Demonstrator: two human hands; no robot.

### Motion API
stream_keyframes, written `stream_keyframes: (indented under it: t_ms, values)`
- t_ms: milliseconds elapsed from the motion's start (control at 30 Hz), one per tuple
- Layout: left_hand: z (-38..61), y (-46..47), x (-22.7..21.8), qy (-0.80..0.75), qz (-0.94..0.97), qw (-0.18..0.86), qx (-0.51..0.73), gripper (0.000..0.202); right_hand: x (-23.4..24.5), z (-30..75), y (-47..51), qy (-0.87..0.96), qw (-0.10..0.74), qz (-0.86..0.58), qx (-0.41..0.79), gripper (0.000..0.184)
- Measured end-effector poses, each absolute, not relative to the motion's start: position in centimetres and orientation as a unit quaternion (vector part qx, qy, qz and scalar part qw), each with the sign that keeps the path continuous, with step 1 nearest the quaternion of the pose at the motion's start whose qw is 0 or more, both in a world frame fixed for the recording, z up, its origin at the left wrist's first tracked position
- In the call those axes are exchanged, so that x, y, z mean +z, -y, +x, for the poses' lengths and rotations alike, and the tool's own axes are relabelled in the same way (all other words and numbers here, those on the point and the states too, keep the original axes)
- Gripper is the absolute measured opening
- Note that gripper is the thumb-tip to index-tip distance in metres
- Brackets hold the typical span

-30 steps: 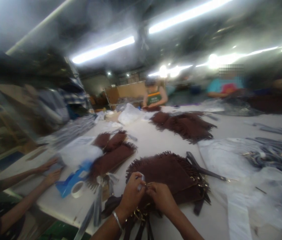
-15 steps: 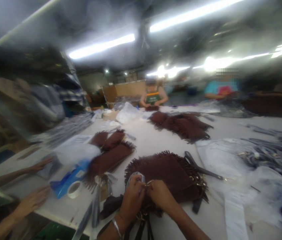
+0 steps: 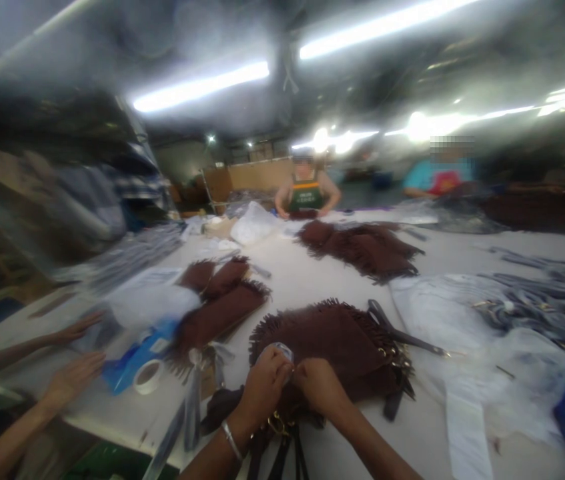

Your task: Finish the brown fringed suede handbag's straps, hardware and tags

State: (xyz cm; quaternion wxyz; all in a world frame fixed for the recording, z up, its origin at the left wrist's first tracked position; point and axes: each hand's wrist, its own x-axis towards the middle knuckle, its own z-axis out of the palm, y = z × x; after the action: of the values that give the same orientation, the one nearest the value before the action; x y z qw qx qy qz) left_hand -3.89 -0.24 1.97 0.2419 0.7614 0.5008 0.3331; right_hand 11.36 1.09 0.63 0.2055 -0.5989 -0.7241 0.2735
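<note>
My left hand (image 3: 268, 381) is closed round a small clear, shiny, round thing (image 3: 285, 351) that looks like a roll of clear tape or film. Beside it, my right hand (image 3: 319, 385) pinches its fingers together; whatever sits in them is too small to make out. The fingertips of both hands nearly meet over the near edge of a pile of brown fringed bags (image 3: 325, 333). Gold-coloured hardware (image 3: 276, 423) and dark straps hang just below my left hand. A black strap (image 3: 407, 339) with a metal clasp lies over the pile's right side.
More brown fringed bags lie left (image 3: 227, 310) and farther back (image 3: 362, 247). A white tape roll (image 3: 149, 377) and blue packet (image 3: 135, 367) sit near a co-worker's hands (image 3: 75, 383). Clear plastic (image 3: 527, 367) and grey straps (image 3: 537, 307) cover the right. Two people stand across the table.
The gold-coloured piece between my fingertips no longer shows there. Gold hardware shows more plainly below my left hand. At left, the co-worker's nearer hand has moved slightly up and right.
</note>
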Motion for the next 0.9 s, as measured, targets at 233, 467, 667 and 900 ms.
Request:
stream_keyframes:
  t_ms: [233, 467, 667, 900]
  values:
    - [-3.7, -1.1, 1.4, -0.53, 0.749, 0.256, 0.305, 0.009, -0.2, 11.5, -0.7, 0.717, 0.232, -0.599, 0.271, 0.021]
    - [-4.2, -2.7, -0.4, -0.584, 0.669, 0.334, 0.317, 0.005, 0.4, 11.8, 0.7, 0.696, 0.309, -0.576, 0.296, 0.011]
    - [-2.9, -0.9, 0.4, -0.603, 0.687, 0.241, 0.326, 0.007, -0.5, 13.4, 1.0, 0.549, 0.4, -0.543, 0.494, 0.009]
    - [-0.3, 0.0, 1.8, -0.513, 0.813, 0.08, 0.262, 0.013, -1.0, 15.8, 2.2, 0.472, 0.37, -0.458, 0.657, 0.027]
